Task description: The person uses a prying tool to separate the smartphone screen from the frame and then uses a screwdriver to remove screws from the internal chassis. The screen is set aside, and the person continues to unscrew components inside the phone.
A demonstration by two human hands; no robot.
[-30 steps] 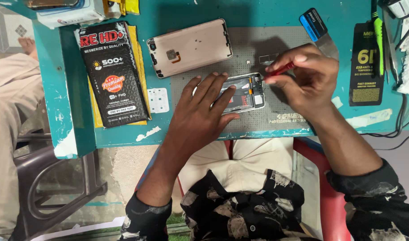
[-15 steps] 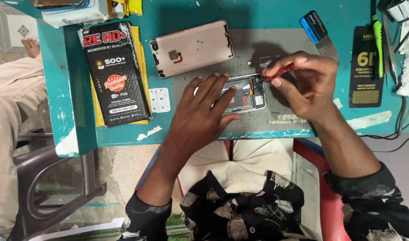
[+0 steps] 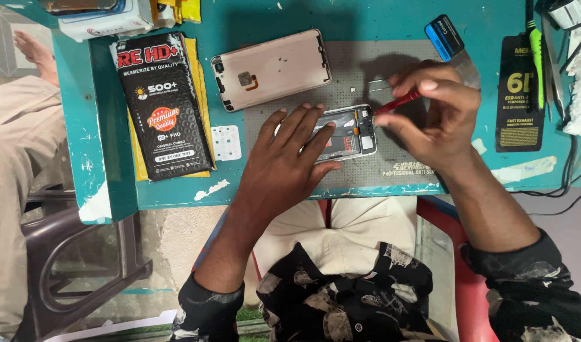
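Observation:
An opened phone [image 3: 352,130] with its inner parts showing lies on a grey work mat [image 3: 354,69]. My left hand [image 3: 284,161] rests flat on its left half, fingers spread, pressing it down. A thin red-handled screwdriver [image 3: 397,102] is pinched in my right hand [image 3: 435,114], and its tip touches the phone's upper right corner. The phone's pinkish-gold back cover [image 3: 273,68] lies face down on the mat just behind my left hand.
A black flat product box [image 3: 162,104] on a yellow pack lies at the left of the teal table [image 3: 113,158]. A small white sheet [image 3: 226,142], a blue-handled scraper [image 3: 452,44], a black-and-yellow packet [image 3: 520,92], cables and a green tool are at the right. Another person's leg and foot are at far left.
Almost nothing has changed. My right hand with the screwdriver has shifted slightly at the phone's corner; my left hand stays pressed on the phone.

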